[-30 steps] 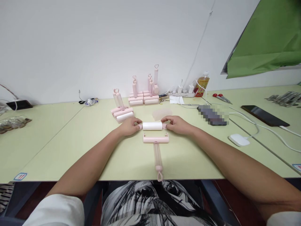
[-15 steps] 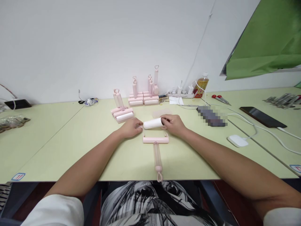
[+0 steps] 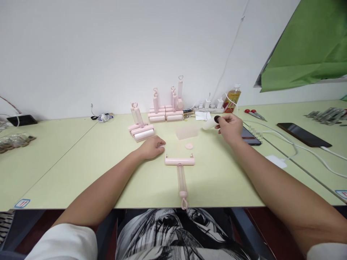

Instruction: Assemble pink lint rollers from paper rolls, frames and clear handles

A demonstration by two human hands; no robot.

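My right hand (image 3: 230, 128) is closed on the end of a white sticky-paper roll (image 3: 210, 124), off to the right near a tablet (image 3: 249, 137). The roll's dark hollow end faces me. My left hand (image 3: 152, 147) rests on the table with curled fingers; a pale bit shows at the fingertips, too small to name. Between the hands lie a pink round cap (image 3: 189, 146) and a translucent pink curved cover (image 3: 186, 132). Closer to me is a pink lint roller handle (image 3: 180, 161) with its bare frame, its clear grip pointing toward my body.
Several assembled pink lint rollers (image 3: 143, 134) stand behind my left hand and along the wall. A power strip (image 3: 210, 109), a bottle (image 3: 232, 99), red-handled tools (image 3: 255, 114), a phone (image 3: 303, 134) and white cables lie to the right.
My right hand has carried the white roll right and away from me, from above the handle toward the tablet. The pink round cap and cover are now uncovered. My left hand has stayed put.
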